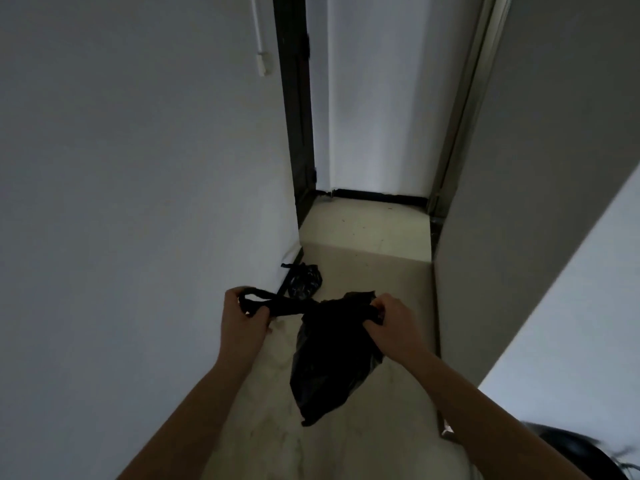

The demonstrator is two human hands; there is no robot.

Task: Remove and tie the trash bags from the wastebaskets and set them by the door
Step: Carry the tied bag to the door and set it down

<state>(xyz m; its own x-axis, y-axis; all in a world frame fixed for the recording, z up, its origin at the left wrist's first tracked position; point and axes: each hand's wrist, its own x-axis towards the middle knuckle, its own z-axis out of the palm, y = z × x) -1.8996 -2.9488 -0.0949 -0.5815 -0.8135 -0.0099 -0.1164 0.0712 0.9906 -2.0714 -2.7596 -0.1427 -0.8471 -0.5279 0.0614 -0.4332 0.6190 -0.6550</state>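
Note:
A black trash bag (329, 358) hangs in the air between my hands, above the pale floor of a narrow hallway. My left hand (244, 318) grips one stretched-out handle loop of the bag at its upper left. My right hand (389, 325) is closed on the other handle at the bag's upper right. A second black trash bag (304, 280), tied, lies on the floor against the left wall, just beyond my hands and short of the dark door frame (294, 133).
White walls close in on both sides of the hallway. A grey wall corner (519, 202) juts in on the right. The floor (367, 233) runs ahead past the doorway to a far wall. A dark rounded object (575, 452) shows at the bottom right.

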